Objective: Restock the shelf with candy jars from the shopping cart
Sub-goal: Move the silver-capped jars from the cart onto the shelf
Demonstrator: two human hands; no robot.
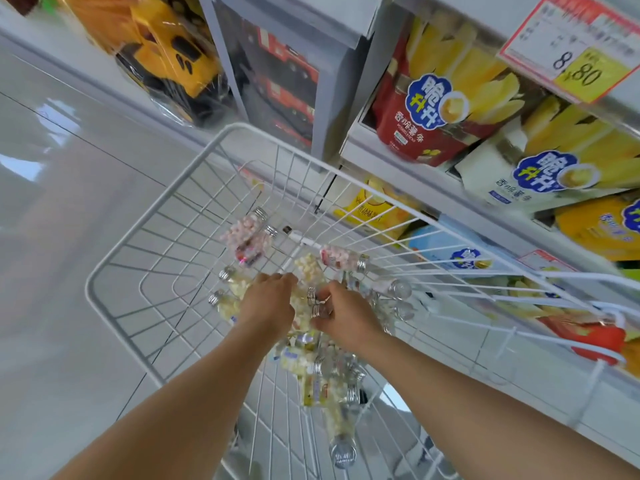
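Both my hands reach down into the white wire shopping cart (104,265). Several small clear candy jars with silver caps lie on its bottom: pink ones (242,233) at the far side, another pink one (343,258) to the right, yellow-white ones (228,299) to the left. My left hand (268,301) curls its fingers over a yellow-white jar (308,268) in the middle of the pile. My right hand (341,311) grips jars by their silver caps (313,304). More jars (318,386) lie between my forearms.
The shelf unit (408,174) stands right of the cart, stacked with red, white and yellow snack bags (433,98). A price tag (571,46) hangs at the top right. Packaged toy trucks (173,57) sit at the back. Glossy floor (69,202) lies left.
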